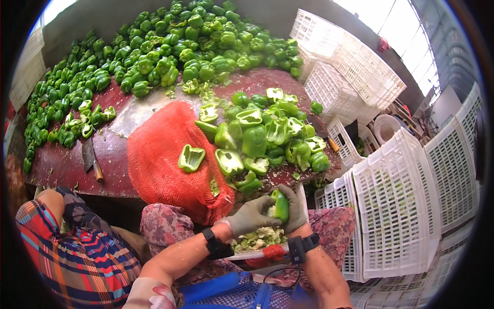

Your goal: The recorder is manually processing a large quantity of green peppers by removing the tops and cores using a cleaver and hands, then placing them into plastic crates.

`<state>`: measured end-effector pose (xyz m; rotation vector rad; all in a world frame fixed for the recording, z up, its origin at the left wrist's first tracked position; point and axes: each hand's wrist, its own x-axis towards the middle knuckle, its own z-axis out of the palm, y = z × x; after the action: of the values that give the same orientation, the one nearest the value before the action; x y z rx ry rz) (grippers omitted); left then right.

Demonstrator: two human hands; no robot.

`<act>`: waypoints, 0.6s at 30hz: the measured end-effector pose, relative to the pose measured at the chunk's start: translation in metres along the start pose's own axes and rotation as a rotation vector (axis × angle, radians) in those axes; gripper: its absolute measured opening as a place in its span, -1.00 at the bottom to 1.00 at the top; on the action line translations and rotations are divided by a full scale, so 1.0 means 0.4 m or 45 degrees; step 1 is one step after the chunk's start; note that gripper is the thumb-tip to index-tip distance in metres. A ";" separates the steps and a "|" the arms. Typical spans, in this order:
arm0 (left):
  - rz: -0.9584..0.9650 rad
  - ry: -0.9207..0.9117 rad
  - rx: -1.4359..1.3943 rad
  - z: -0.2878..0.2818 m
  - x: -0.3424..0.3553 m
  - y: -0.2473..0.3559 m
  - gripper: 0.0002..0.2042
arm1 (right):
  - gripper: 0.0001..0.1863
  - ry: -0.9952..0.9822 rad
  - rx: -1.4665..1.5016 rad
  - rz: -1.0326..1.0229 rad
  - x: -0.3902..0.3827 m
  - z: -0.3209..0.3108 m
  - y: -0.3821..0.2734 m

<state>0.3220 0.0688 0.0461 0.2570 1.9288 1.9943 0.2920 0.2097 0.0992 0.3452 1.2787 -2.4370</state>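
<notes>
Over a white box (303,198) of pale pepper scraps (260,238), my gloved right hand (296,210) is closed around a green bell pepper (281,206). My gloved left hand (252,215) is closed with its fingertips at the pepper's pale cut side; they hide part of it. On the table ahead lies a heap of halved green peppers (254,141), cut faces showing. A red mesh sack (159,149) lies to their left, with a pepper half (191,158) resting on it.
Whole peppers (195,36) are piled along the far side of the dark red table (116,165). A cleaver (89,154) lies at left, and an orange-handled tool (334,144) at the right edge. White crates (396,206) stack up on my right. Another person (82,247) sits at left.
</notes>
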 end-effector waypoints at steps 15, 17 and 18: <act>-0.010 0.013 -0.056 0.032 -0.017 0.038 -0.44 | -0.70 0.067 0.062 -0.036 -0.018 -0.040 0.015; 0.115 0.178 0.288 0.042 -0.019 0.054 -0.40 | -0.68 0.163 0.083 -0.109 -0.020 -0.072 0.005; 0.114 0.182 0.295 0.043 -0.023 0.061 -0.40 | -0.68 0.157 0.088 -0.108 -0.021 -0.075 -0.012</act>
<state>0.3340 0.0812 0.0722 0.2698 2.2799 1.8883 0.2991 0.2389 0.0890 0.4762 1.2857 -2.5710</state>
